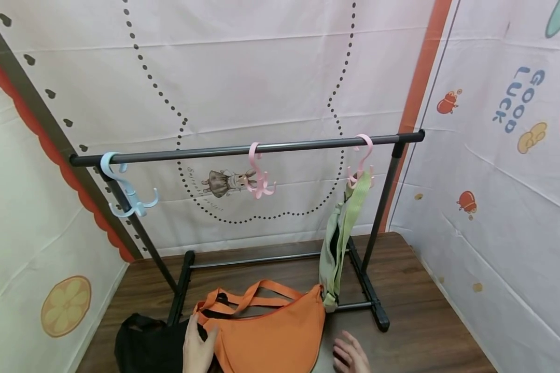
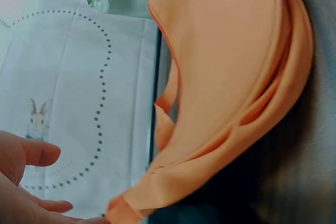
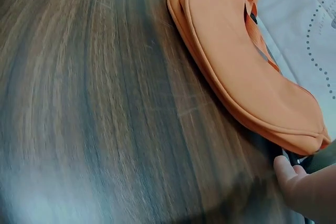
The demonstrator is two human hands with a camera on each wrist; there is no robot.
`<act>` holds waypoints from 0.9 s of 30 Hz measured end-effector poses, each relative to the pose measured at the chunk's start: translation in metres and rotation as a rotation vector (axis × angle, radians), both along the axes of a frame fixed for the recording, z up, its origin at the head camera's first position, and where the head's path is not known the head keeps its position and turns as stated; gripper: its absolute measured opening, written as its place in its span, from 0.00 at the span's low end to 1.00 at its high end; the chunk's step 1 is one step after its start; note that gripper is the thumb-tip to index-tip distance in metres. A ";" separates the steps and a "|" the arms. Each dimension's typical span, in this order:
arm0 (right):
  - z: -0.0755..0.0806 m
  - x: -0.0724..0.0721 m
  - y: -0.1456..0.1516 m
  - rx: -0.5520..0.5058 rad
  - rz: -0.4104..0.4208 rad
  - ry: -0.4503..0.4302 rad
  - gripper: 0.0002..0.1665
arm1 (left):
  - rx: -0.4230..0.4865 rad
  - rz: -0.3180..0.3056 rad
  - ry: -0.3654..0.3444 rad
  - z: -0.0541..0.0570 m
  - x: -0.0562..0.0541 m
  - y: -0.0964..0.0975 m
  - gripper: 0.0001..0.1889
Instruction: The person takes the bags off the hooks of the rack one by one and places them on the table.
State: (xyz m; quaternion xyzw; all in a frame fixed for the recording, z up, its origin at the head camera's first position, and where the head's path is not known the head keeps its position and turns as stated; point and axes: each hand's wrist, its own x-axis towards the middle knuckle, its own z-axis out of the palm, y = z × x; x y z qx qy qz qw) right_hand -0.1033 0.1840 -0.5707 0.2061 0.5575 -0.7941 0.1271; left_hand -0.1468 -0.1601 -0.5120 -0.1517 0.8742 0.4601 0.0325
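Note:
An orange crescent-shaped shoulder bag [image 1: 270,339] stands on the table, its strap [image 1: 270,287] looped loosely over the top. My left hand [image 1: 198,346] is at the bag's left end, thumb apart from the fingers; in the left wrist view, the fingertips [image 2: 63,206] lie close to the strap's end. To the right of the bag, my right hand [image 1: 351,355] hovers over the table with loosely bent fingers and nothing in them. The right wrist view has its fingers [image 3: 286,171] just below the bag's end. Left of the orange bag lies a black bag [image 1: 154,344], partly behind my left hand.
A black rack [image 1: 224,152] stands behind the bags. On its bar hang a blue hook [image 1: 129,194], a pink hook [image 1: 260,178] in the middle and another pink hook [image 1: 364,155] at right, which carries a green bag [image 1: 331,248]. Printed cloth [image 1: 270,93] surrounds the wooden table [image 1: 429,311].

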 end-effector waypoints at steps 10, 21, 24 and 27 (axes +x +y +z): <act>0.023 -0.003 0.007 0.428 0.127 0.237 0.42 | -0.041 -0.204 0.153 0.027 -0.010 0.016 0.45; 0.049 -0.012 0.022 0.706 0.360 0.445 0.45 | -0.125 -0.451 0.578 0.039 -0.018 0.048 0.37; 0.061 -0.014 0.029 0.838 0.348 0.506 0.46 | -0.235 -0.537 0.744 0.049 -0.026 0.062 0.38; 0.069 -0.014 0.035 0.922 0.344 0.537 0.47 | -0.343 -0.616 0.882 0.063 -0.036 0.075 0.39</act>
